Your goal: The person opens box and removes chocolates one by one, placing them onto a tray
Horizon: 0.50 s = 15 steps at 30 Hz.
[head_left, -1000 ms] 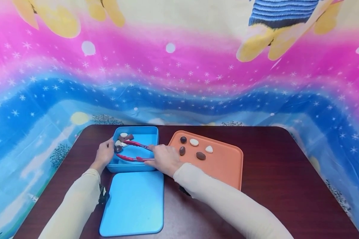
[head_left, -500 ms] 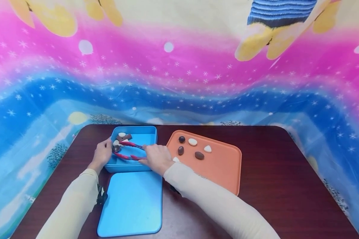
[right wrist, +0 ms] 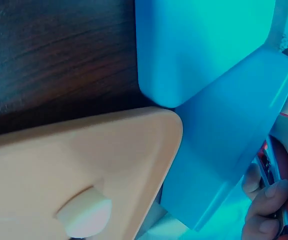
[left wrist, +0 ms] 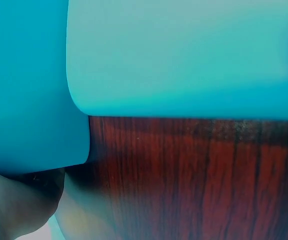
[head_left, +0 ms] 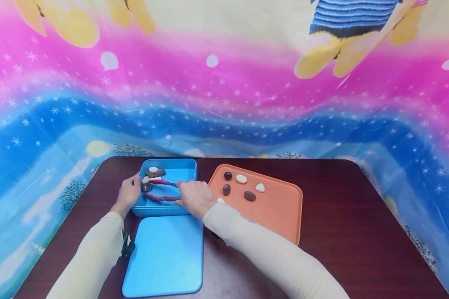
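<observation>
My right hand (head_left: 196, 198) grips a pair of red-tipped tongs (head_left: 164, 198) over the blue box (head_left: 177, 209). The spread tips of the tongs are at a dark round chocolate-like piece (head_left: 147, 187) near the box's left wall; whether they pinch it I cannot tell. Behind it lie white and brown pieces (head_left: 153, 170). My left hand (head_left: 128, 193) holds the box at its left wall, and in the left wrist view a finger (left wrist: 21, 205) shows against the box's lower edge. In the right wrist view, curled fingers (right wrist: 266, 205) wrap the tongs' handle.
An orange tray (head_left: 277, 211) stands right of the box, bearing several white and brown pieces (head_left: 250, 195), partly hidden by my right sleeve. A flat blue lid (head_left: 164, 257) lies in front of the box on the dark wooden table (head_left: 344, 232). A patterned cloth (head_left: 224, 104) hangs behind.
My right hand has moved a little left, bringing the tongs' tips from beside the dark round piece to around it. The left hand keeps its place on the box.
</observation>
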Each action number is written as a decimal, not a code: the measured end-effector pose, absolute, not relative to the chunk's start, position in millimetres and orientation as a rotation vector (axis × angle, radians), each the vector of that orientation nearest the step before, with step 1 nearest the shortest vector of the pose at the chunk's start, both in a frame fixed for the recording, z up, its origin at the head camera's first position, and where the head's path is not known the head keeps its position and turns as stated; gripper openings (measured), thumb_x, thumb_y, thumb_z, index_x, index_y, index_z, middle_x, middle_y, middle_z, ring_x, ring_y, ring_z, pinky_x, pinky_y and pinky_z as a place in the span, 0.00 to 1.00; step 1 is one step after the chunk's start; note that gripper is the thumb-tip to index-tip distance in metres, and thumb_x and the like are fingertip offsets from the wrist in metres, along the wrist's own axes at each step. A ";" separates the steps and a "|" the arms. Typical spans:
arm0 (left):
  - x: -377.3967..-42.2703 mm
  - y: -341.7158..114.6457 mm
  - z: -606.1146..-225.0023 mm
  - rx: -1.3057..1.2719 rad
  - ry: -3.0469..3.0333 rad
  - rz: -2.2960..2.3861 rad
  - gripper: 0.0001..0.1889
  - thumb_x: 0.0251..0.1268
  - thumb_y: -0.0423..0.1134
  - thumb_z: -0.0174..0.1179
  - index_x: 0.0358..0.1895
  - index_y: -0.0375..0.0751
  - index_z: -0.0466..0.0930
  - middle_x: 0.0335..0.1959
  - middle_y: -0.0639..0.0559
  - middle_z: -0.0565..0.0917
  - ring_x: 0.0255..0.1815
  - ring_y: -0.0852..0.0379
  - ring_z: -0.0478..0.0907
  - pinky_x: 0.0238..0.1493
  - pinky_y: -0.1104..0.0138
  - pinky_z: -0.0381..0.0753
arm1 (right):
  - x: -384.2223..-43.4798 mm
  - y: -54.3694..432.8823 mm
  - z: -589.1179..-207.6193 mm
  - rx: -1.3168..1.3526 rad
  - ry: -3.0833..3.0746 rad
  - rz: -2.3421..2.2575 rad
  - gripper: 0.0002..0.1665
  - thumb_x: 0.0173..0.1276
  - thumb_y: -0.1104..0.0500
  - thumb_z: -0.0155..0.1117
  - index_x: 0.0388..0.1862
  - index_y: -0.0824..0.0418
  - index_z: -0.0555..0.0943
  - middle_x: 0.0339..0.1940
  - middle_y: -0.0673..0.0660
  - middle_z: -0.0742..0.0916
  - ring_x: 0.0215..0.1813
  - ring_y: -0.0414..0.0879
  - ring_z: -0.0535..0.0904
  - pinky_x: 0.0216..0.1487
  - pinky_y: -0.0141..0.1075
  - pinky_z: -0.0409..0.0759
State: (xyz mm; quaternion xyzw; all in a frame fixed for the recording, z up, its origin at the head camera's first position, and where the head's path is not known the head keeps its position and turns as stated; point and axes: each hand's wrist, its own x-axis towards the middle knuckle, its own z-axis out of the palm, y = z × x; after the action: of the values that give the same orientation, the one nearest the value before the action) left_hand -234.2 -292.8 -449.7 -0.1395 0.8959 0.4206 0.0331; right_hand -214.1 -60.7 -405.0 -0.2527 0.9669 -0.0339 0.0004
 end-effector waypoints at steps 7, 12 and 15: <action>-234.4 -293.1 -450.2 -0.424 2.754 1.306 0.30 0.85 0.50 0.25 0.81 0.39 0.47 0.81 0.32 0.53 0.82 0.30 0.49 0.79 0.37 0.52 | -214.2 -60.7 -404.9 -0.811 3.034 -0.080 0.32 0.66 0.37 0.69 0.67 0.46 0.80 0.39 0.48 0.90 0.31 0.40 0.81 0.25 0.26 0.78; -233.6 -292.4 -449.8 -0.431 2.750 1.306 0.30 0.85 0.50 0.25 0.81 0.39 0.47 0.81 0.32 0.53 0.82 0.30 0.49 0.79 0.37 0.52 | -214.4 -59.6 -406.5 -0.838 3.036 -0.080 0.30 0.67 0.38 0.68 0.64 0.46 0.81 0.33 0.48 0.88 0.27 0.39 0.79 0.23 0.26 0.76; -233.3 -291.5 -449.3 -0.432 2.740 1.307 0.30 0.85 0.50 0.25 0.81 0.39 0.47 0.81 0.32 0.53 0.82 0.31 0.49 0.80 0.37 0.51 | -214.2 -57.6 -406.7 -0.843 3.036 -0.101 0.29 0.67 0.38 0.68 0.64 0.46 0.81 0.33 0.48 0.89 0.28 0.40 0.80 0.24 0.27 0.78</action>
State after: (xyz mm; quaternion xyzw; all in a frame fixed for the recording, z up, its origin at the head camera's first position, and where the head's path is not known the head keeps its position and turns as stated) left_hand -233.3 -291.5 -449.3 -0.1407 0.8929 0.4260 0.0377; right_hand -214.2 -57.6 -406.7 -0.2674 0.9631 -0.0320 -0.0054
